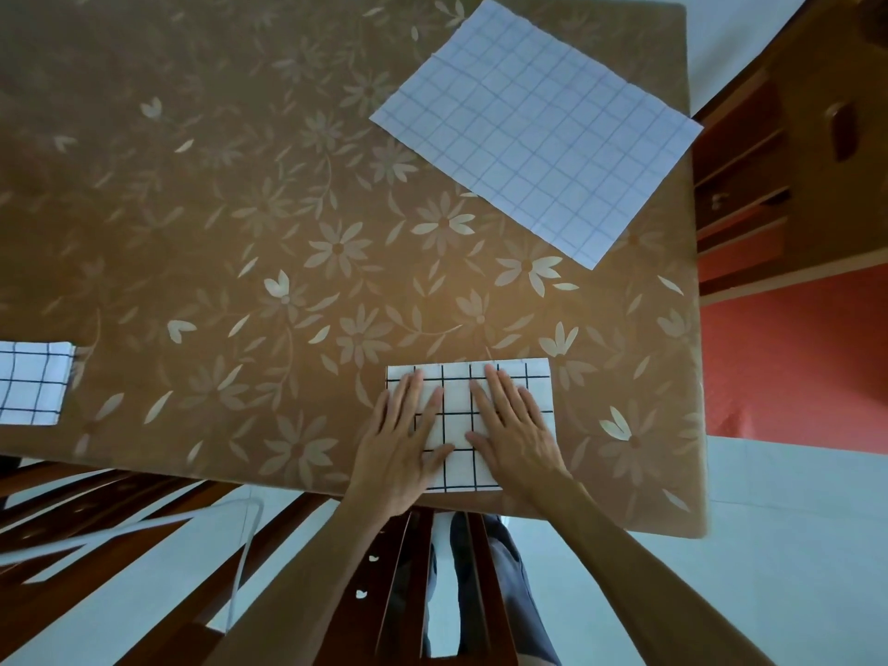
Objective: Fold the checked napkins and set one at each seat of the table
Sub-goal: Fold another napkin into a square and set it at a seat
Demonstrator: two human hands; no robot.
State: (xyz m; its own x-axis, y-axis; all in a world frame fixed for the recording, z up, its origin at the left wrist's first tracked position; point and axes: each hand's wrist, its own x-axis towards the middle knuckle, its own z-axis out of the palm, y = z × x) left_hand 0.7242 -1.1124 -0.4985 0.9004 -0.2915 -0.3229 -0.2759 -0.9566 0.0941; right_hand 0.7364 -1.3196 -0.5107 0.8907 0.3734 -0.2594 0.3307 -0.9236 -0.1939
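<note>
Folded white cloth napkin (pixel 454 413) w/ black grid; flat pale napkin (pixel 538 132), faint blue-grey checks; brown counter (pixel 230 223), cream flower print.

Person seen from own head height. Left hand (pixel 399 454) and right hand (pixel 514 435) both bare: long slender fingers, faint knuckle creases, tendon lines showing on back of right hand. Left forearm (pixel 312 569) and right forearm (pixel 624 545) slim, smooth, uncovered all the way to frame edge. Lower down, grey-blue trousers (pixel 521 584), soft cloth with loose folds, only partly in view.
</note>
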